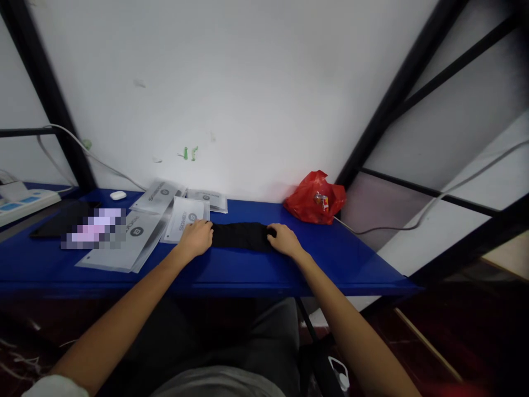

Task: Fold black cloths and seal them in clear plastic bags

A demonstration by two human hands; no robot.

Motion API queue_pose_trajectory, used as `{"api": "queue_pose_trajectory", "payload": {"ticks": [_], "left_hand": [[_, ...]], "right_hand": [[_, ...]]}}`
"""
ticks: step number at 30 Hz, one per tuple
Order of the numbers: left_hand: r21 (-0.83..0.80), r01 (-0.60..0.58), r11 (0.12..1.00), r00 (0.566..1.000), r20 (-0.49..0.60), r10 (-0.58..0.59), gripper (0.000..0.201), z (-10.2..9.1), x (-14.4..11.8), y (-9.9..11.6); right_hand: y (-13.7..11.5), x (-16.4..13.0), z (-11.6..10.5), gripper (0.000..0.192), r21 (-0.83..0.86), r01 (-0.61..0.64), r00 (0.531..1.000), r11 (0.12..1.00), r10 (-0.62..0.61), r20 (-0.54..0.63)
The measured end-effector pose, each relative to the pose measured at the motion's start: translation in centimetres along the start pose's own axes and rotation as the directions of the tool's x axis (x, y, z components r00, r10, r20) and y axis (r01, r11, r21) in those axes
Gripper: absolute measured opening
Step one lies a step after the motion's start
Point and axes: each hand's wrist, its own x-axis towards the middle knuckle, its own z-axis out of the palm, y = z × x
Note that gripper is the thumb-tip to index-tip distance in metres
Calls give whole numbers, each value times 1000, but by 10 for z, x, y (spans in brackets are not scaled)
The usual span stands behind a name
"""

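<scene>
A long, flat strip of folded black cloth [239, 236] lies across the blue tabletop, close to its front edge. My left hand [197, 238] holds the left end with curled fingers, partly over a frosted plastic bag. At the other end, my right hand [284, 239] grips the cloth between thumb and fingers. What kind of garment or fabric it is, I cannot make out. Several frosted plastic bags with printed lettering [132, 240] lie just left of my left hand.
A crumpled red plastic bag [314, 198] sits at the back right against the wall. To the left are a phone [93, 227] with a blurred screen, a dark tablet-like slab [53, 220], a small white case [118, 195] and a power strip [28, 205]. Black metal posts frame the blue table [343, 259].
</scene>
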Motion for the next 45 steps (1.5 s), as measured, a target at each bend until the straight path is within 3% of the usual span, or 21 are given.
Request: {"api": "queue_pose_trajectory", "payload": {"ticks": [3, 6, 8, 14, 17, 18, 20, 22, 24, 28, 29, 32, 36, 41, 45], "left_hand": [[21, 0, 1000, 999, 33, -1, 35, -9, 18, -7], [-7, -19, 1000, 983, 182, 20, 32, -12, 33, -17], [-24, -22, 999, 975, 221, 27, 25, -11, 40, -22], [-56, -23, 998, 994, 107, 29, 19, -21, 47, -23], [-73, -113, 991, 988, -118, 104, 22, -39, 33, -22], [-78, -168, 983, 965, -219, 148, 22, -45, 24, -23], [-114, -275, 955, 920, -319, 227, 22, -58, 0, -25], [-221, -354, 909, 906, -322, 275, 20, -64, -25, -27], [-340, -351, 873, 926, -263, 270, 23, -63, -47, -28], [-345, -310, 886, 948, -182, 260, 30, -40, -69, -23], [-316, -302, 899, 952, -137, 272, 33, -32, -71, -20], [-219, -295, 930, 954, -8, 300, 37, -13, -68, -13], [-100, -277, 956, 961, -5, 278, 33, 1, -53, -10], [-20, -210, 977, 978, 8, 210, 34, 8, -19, -15], [8, -143, 990, 989, 43, 143, 29, 8, 3, -17]], "right_hand": [[1, 17, 0, 31, 66, 10, 1000, 998, -11, 18], [0, 30, 2, 20, 85, 19, 999, 996, -21, 33], [-1, 36, 3, 12, 95, 22, 999, 995, -25, 35], [-7, 42, -8, 12, 126, 44, 997, 991, -36, -66], [-9, 29, -26, 15, 197, 110, 971, 974, -63, -231], [-8, 20, -32, 14, 236, 167, 950, 957, -92, -299], [-7, -4, -46, 13, 281, 282, 915, 917, -169, -367], [-6, -33, -57, 12, 290, 362, 910, 886, -268, -317], [-9, -60, -64, 10, 297, 381, 916, 875, -315, -249], [-28, -91, -53, 12, 323, 322, 907, 890, -194, -373], [-34, -93, -45, 14, 306, 316, 913, 898, -200, -356], [-48, -90, -20, 33, 165, 336, 937, 927, -312, -158], [-47, -65, 1, 38, 16, 303, 951, 953, -301, -75], [-34, -25, -5, 25, -106, 248, 968, 963, -251, -24], [-26, -6, -12, 13, -78, 251, 966, 965, -246, 78]]}}
